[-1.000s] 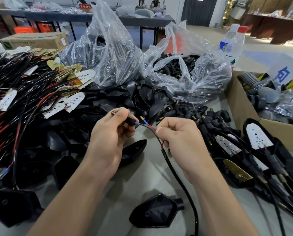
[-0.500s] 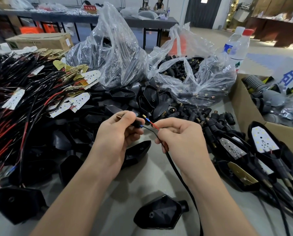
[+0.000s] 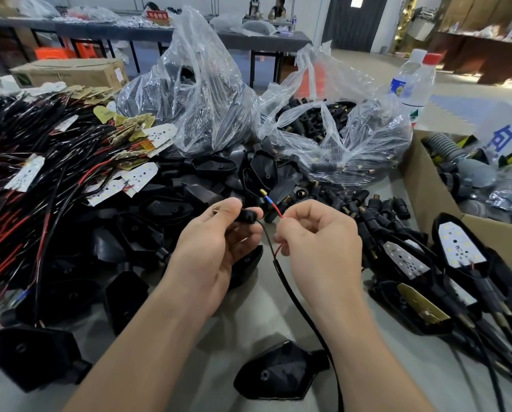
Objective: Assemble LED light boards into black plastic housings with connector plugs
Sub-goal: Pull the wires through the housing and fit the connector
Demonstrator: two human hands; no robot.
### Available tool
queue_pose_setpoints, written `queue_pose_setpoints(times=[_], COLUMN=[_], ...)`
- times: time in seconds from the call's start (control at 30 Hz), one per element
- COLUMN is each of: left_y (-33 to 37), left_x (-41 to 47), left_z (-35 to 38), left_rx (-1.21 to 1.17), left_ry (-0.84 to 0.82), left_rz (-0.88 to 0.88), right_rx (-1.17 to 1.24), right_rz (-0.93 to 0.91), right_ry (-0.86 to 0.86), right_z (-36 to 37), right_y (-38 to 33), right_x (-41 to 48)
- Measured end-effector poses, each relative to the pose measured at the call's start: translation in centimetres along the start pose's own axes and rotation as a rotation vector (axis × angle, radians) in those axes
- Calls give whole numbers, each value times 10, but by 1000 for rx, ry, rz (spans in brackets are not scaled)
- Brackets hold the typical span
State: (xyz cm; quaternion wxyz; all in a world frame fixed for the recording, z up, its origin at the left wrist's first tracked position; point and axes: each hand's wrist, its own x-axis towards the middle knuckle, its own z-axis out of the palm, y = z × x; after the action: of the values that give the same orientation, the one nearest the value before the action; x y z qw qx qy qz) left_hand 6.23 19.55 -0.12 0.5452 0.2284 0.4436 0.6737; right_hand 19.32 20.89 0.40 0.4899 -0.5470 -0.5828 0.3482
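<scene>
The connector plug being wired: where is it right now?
Head view, centre: the connector plug is pinched by the left hand, just left of the right hand, which holds the red wire.

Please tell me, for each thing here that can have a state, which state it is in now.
Left hand: pinches the connector plug.
Right hand: pinches the red wire.
Red wire: its tip is free, outside the plug.
Plug bag: open at the top.
Red-capped bottle: closed.
Cardboard box: open.
Near housing: back up.
Right housing: LED board fitted, facing up.
</scene>
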Motion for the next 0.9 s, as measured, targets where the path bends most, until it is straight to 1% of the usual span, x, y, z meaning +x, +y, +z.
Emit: queue_pose_setpoints(times=[0.13,0.27,0.37,0.47,0.6,0.7,0.9], left_y=[-2,-2,-2,-3,-4,-3,-2], left_x=[1,0,1,3,4,2,0], left_z=[0,1,1,-1,-2,0,0], left_rx=[18,47,41,27,23,7,43], left_ry=[0,-16,-19,-14,-17,-39,-60], left_rz=[3,30,28,29,24,27,44], right_rx=[-190,-291,-277,-321,-311,-309,-332], right_rz=[-93,-148,-148,-167,-190,-208,-267], right_ry=[24,8,16,0,68,84,-35], right_z=[-3,-4,-4,-2,-3,-2,-2], right_y=[-3,-4,-2,-1,-1,-2,-5], right_x=[-1,-1,-1,-1,-1,-1,-4])
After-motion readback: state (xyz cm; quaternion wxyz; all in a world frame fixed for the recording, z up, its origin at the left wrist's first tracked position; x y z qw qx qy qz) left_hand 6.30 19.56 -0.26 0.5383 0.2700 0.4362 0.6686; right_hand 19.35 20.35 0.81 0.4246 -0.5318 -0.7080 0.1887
